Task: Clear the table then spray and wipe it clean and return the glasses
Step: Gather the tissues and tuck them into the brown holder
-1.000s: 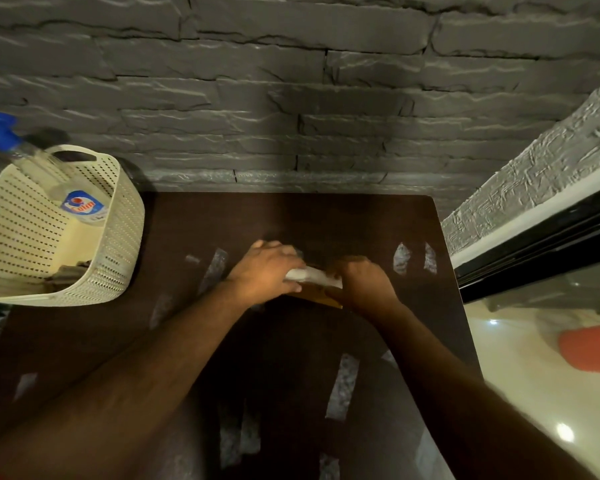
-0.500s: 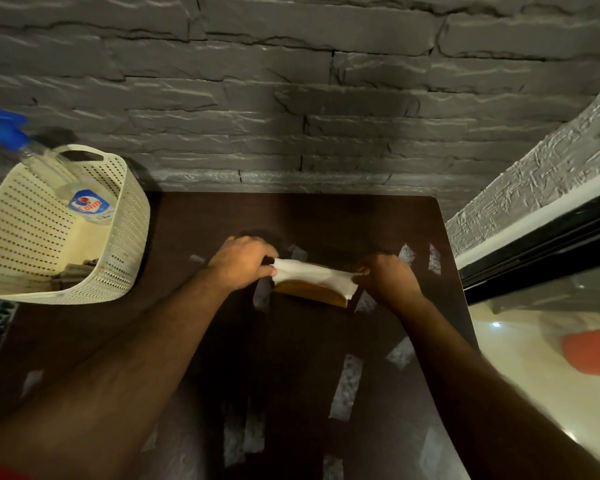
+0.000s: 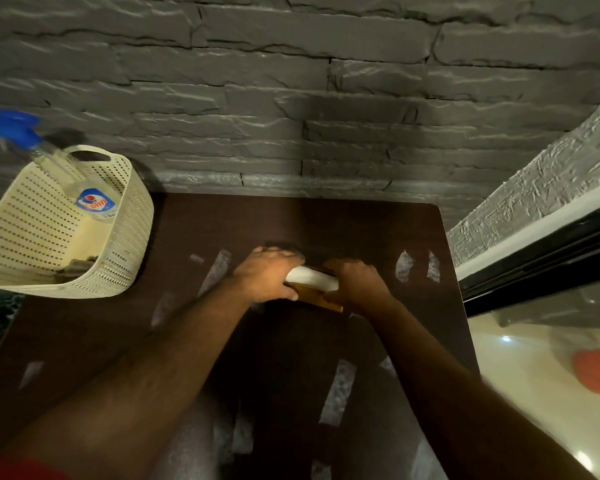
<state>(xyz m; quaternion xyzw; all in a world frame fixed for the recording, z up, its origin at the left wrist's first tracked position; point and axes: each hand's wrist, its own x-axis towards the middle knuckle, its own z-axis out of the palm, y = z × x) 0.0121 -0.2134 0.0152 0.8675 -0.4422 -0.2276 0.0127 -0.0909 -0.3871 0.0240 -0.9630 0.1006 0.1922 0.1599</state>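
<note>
Nearest, dark brown wooden worktop (image 3: 174, 327) with pale streaks, left hand (image 3: 265, 275) and right hand (image 3: 355, 280) close together mid-worktop, each grip curled round an end of the white folded cloth (image 3: 310, 277) between them, cream perforated plastic basket (image 3: 59, 233) beyond at far left holding a blue-capped clear spray bottle (image 3: 66, 178).

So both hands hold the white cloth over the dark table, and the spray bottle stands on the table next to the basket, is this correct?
Not quite. In the head view the spray bottle leans inside the basket, not on the table. Both the left hand and right hand do hold the white cloth.
</note>
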